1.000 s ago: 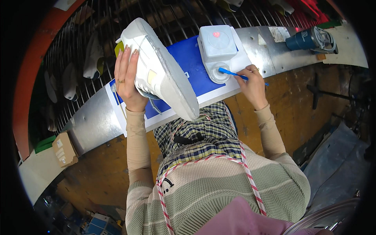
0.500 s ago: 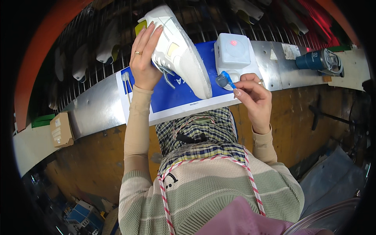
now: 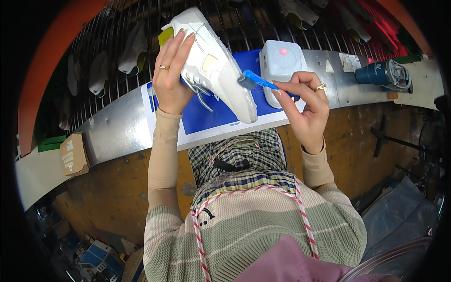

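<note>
My left hand [image 3: 171, 75] is closed around a white shoe upper [image 3: 213, 70] with loose grey-blue laces, tilted over a blue board with a white border [image 3: 190, 120]. Between the thumb and fingers of my right hand [image 3: 307, 103] is a small blue-handled brush [image 3: 260, 80]. Its dark grey head meets the lower side edge of the shoe near the toe. Behind the brush stands a white plastic container [image 3: 283, 58] with a reddish mark on its lid; the brush and my right hand partly cover the white dish below it.
A thin stick-like tool [image 3: 153, 101] lies at the board's left. A teal tumbler [image 3: 376, 74] lies on the metal ledge at right, and a small cardboard box [image 3: 73, 155] sits at far left. Beyond the ledge, several shoes [image 3: 134, 49] rest on a rack of metal rollers.
My right hand has brought the brush up and left from the white dish to the shoe's side edge. The shoe has shifted only slightly in my left hand.
</note>
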`<state>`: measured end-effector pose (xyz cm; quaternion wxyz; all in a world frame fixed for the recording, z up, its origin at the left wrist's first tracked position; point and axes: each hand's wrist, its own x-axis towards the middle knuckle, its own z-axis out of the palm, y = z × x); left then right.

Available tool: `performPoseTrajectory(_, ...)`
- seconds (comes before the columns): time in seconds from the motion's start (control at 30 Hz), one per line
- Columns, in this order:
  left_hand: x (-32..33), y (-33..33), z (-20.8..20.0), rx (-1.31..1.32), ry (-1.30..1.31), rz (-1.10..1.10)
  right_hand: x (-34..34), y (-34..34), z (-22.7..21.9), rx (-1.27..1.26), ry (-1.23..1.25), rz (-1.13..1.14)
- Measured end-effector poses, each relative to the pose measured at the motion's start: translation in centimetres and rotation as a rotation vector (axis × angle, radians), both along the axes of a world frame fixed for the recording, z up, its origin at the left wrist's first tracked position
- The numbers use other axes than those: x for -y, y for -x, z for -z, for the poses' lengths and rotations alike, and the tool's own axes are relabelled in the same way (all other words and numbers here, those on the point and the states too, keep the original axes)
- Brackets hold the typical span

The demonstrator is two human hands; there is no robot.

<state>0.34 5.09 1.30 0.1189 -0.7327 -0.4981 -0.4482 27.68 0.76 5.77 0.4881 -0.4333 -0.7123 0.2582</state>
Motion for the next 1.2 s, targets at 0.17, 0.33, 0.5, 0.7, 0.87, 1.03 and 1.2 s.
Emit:
performPoseTrajectory(0.17,0.9,0.1,-0.3,-0.017,0.012,0.001,-1.3,0.6,-0.3,0.041,-0.052,-0.005)
performPoseTrajectory(0.33,1.4,0.4,-0.6,-0.035,0.009,0.017,-2.5,0.9,-0.7,0.090,-0.126,-0.007)
performPoseTrajectory(0.5,1.4,0.8,-0.8,-0.031,0.019,0.030,-2.8,0.1,-1.2,0.069,-0.150,-0.104)
performPoseTrajectory(0.7,1.4,1.2,-1.2,-0.042,0.066,0.025,-1.3,-1.1,-1.0,0.019,-0.075,-0.157)
performPoseTrajectory(0.87,1.4,1.2,-1.3,-0.011,0.098,0.031,-0.9,-1.7,-0.9,0.023,-0.106,-0.199)
performPoseTrajectory(1.03,2.1,1.3,-1.8,0.014,0.207,0.051,-0.9,-1.6,-1.2,0.009,-0.155,-0.225)
performPoseTrajectory(1.2,2.9,1.3,-2.2,0.060,0.330,0.109,-1.0,-1.4,-1.8,0.019,-0.252,-0.216)
